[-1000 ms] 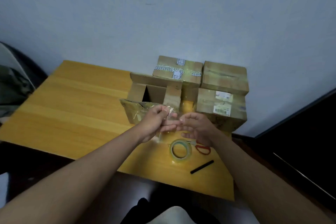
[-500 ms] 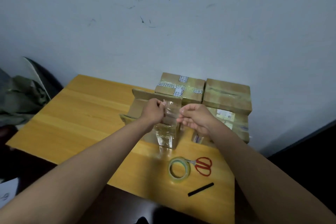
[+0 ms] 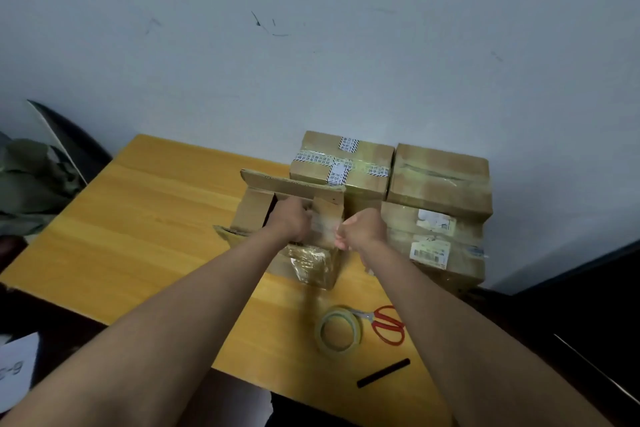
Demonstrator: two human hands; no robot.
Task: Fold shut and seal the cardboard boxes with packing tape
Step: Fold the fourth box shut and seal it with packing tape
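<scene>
Above the open cardboard box, both hands apparently stretch glossy clear tape.

My wooden table against the wall carries an open cardboard box, with taped boxes stacked just behind and to its right. Nearer me lie a roll of clear tape, red-handled scissors touching it, and a black stick near the table's front edge.
</scene>
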